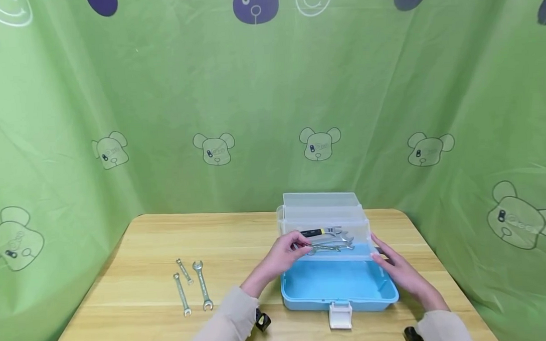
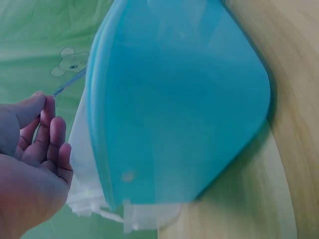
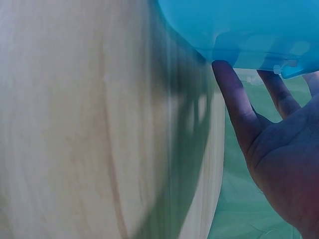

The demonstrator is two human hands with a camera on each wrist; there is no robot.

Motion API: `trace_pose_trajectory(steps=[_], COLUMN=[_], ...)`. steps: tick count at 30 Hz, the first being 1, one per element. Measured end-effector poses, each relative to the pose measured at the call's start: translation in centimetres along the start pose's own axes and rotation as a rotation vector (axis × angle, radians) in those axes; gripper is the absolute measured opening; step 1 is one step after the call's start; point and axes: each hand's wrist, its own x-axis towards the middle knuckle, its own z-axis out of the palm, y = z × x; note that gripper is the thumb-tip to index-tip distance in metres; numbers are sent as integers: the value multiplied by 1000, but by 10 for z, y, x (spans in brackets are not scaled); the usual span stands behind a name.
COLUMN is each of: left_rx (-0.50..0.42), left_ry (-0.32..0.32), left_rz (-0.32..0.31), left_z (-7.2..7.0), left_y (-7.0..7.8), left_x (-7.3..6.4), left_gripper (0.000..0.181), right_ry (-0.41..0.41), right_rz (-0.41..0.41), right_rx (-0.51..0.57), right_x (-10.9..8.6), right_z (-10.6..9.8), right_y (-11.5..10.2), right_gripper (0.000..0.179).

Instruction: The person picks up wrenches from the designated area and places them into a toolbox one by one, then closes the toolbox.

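My left hand (image 1: 285, 251) pinches a thin metal wrench (image 2: 71, 82) between thumb and fingertips, over the translucent tray of an opened toolbox (image 1: 300, 306). In the tray lie an adjustable wrench (image 1: 313, 233) with a black and yellow handle and other silver wrenches (image 1: 346, 238), partly overlapping the held one in the head view. At the toolbox's right side, my right hand (image 1: 405, 275) has its fingers spread and fairly straight, touching the side and tray edge. The blue lower compartment (image 1: 333, 279) shows its bare bottom. In the left wrist view the blue wall hides the tray's inside.
Three silver wrenches lie apart on the left of the wooden table: a large one (image 1: 202, 286), a medium one (image 1: 182, 295) and a small one (image 1: 184, 271). A white latch (image 1: 340, 316) hangs at the toolbox front. A green curtain (image 1: 252, 101) surrounds the table.
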Motion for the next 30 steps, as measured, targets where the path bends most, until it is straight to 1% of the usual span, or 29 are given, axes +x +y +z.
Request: trace_pose_trajectory(steps=[5, 10, 17, 24, 30], left_rx=[39, 83, 135, 205, 289], left_ry=[-23, -33, -39, -42, -40], left_rz=[21, 35, 17, 22, 7], left_z=[9, 15, 17, 18, 22], left_y=[5, 7, 7, 9, 8], left_x=[5, 8, 8, 10, 12], left_gripper=[8, 8, 8, 8, 7], right_ry=[3, 8, -1, -1, 9], right_rz=[-2, -4, 4, 11, -16], right_rx=[0, 3, 2, 5, 17], right_x=[-1, -1, -1, -1, 0], right_z=[0, -1, 2, 2, 1], right_y=[1, 0, -2, -4, -2], right_gripper=[71, 71, 71, 71, 71])
